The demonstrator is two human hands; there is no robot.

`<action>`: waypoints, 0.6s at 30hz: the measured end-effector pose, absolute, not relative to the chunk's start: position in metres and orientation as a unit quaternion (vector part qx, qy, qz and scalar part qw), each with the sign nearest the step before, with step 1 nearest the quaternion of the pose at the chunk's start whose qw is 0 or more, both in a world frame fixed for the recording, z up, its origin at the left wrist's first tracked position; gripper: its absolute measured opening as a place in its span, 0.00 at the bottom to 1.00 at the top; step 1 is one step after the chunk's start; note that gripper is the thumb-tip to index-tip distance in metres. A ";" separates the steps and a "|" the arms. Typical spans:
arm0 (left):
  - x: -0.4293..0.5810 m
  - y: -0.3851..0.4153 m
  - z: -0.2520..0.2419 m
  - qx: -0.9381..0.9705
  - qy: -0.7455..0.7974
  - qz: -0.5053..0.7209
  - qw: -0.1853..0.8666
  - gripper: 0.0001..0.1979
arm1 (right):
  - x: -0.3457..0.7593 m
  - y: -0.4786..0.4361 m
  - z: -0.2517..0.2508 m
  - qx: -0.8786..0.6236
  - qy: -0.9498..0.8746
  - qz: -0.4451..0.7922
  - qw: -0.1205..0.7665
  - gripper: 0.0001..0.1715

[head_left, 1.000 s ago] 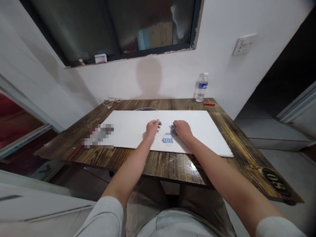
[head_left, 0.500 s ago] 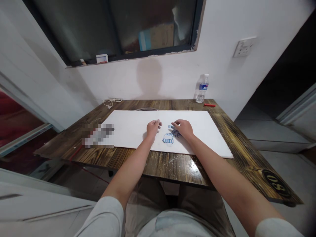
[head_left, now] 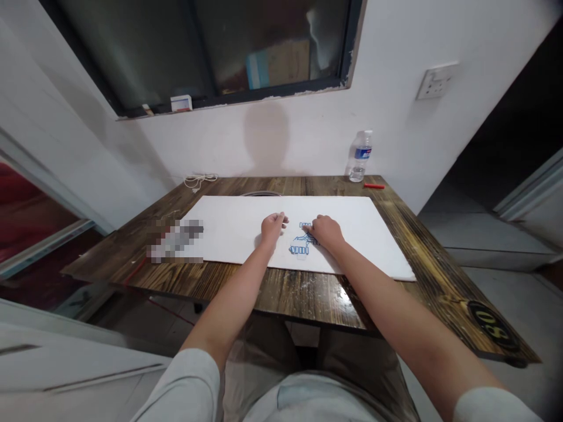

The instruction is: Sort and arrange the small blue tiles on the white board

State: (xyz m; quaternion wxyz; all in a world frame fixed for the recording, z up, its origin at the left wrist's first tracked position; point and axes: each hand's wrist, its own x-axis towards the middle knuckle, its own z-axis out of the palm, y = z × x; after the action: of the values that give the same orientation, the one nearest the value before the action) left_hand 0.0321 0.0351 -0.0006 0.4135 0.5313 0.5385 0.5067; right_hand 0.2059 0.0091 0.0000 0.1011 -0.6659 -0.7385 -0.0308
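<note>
Several small blue pieces (head_left: 299, 250) lie on a white board (head_left: 233, 228), some in a short row near its front edge, others in a loose cluster behind. A smaller row of blue pieces (head_left: 304, 225) sits farther back. My right hand (head_left: 326, 231) is over the cluster's right side, fingers bent down at the pieces; what they pinch, if anything, is too small to name. To the left, my left hand (head_left: 273, 227) hovers above the board with thumb and index finger pressed together, and anything between them is too small to make out.
The board rests on a dark wooden table (head_left: 299, 296). Toward the wall stand a plastic bottle (head_left: 362, 156), a red object (head_left: 373, 186) and a coiled white cable (head_left: 201, 180). A blurred-out item (head_left: 176, 241) lies at the board's left end.
My right hand has lowered slightly toward the cluster, its fingers curled further down onto the pieces. My left hand has stayed in place.
</note>
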 end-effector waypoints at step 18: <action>0.032 0.033 0.003 0.535 0.537 0.508 0.410 0.15 | 0.202 0.003 -0.001 -0.566 -0.730 -0.116 0.365 0.23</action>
State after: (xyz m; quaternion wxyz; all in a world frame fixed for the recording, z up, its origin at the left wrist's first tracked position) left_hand 0.0324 0.0329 0.0028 0.4098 0.5351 0.5368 0.5075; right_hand 0.2018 0.0031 -0.0009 0.3645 -0.5661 -0.7302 -0.1161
